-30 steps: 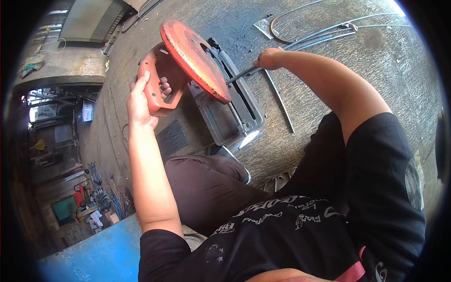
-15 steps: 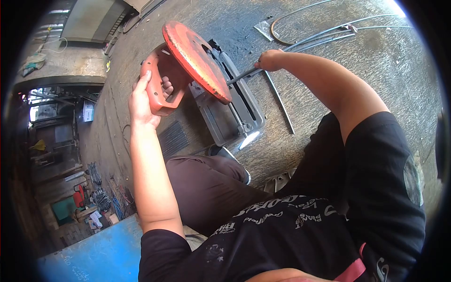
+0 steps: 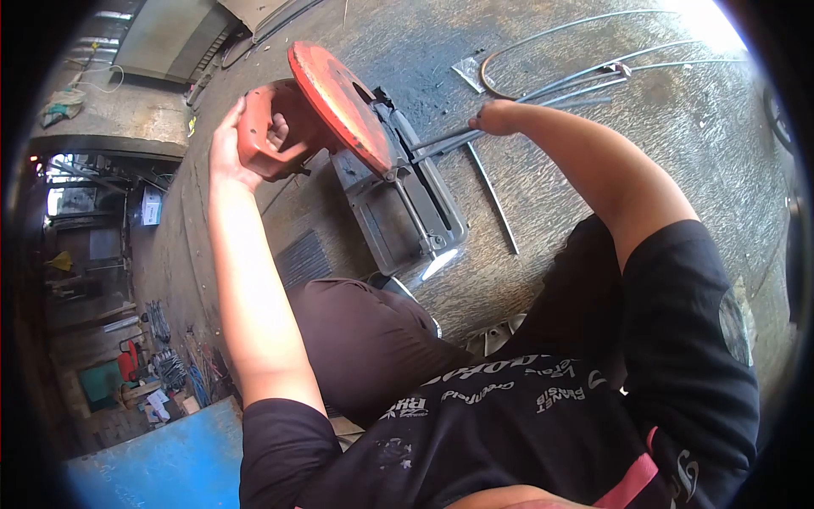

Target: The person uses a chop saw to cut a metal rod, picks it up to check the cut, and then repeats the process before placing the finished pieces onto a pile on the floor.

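My left hand [image 3: 231, 151] is wrapped round the orange D-shaped handle of a chop saw [image 3: 346, 106], its fingertips showing through the handle's opening. The saw's round orange guard stands tilted above the grey base [image 3: 373, 216], and it hides the cutting disc. On the right, my right hand [image 3: 498, 117] is closed on a thin grey metal rod [image 3: 454, 136], whose near end reaches the saw's clamp area beside the guard. A second rod seems to lie alongside it.
Long metal rods [image 3: 585, 72] stretch across the floor beyond my right hand. One loose rod [image 3: 493, 199] lies right of the base. Cut rods [image 3: 303, 259] lie together by my knee. Dark dust [image 3: 415, 76] covers the floor behind the saw. A blue surface [image 3: 170, 458] is at lower left.
My left hand and the saw's handle have moved up and left, raising the guard from the base. More of the rod ends beside the guard now shows. My right hand still grips the rod.
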